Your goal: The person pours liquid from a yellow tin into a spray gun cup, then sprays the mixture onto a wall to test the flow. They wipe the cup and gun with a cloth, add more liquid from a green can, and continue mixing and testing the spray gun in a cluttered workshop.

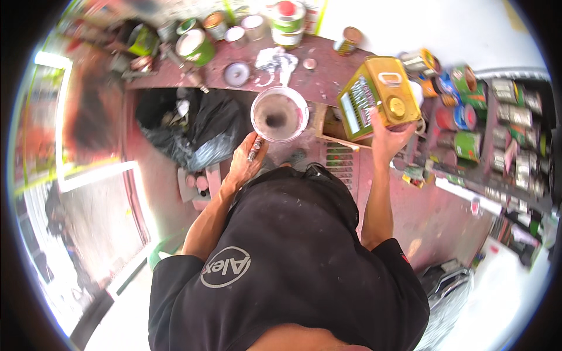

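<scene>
My left hand (242,164) is closed round the metal body of what looks like a spray gun (255,148). Its round, pale cup (298,105) is uncovered at the top, with a greyish inside and a dark spot at the bottom. On the other side, my right hand (391,140) grips a yellow rectangular metal can (383,67), its fingers partly hidden behind it. The can is held up to the right of the cup, apart from it, with its round yellow cap and a handle on the top face. A round lid (236,74) lies on the bench beyond the cup.
Several paint tins (196,47) and tubs stand along the back of the reddish bench (328,58), around a crumpled white cloth (275,61). An open drawer (328,126) sits below the can. Shelves of tins (468,143) line the right; a black bag (219,117) hangs left.
</scene>
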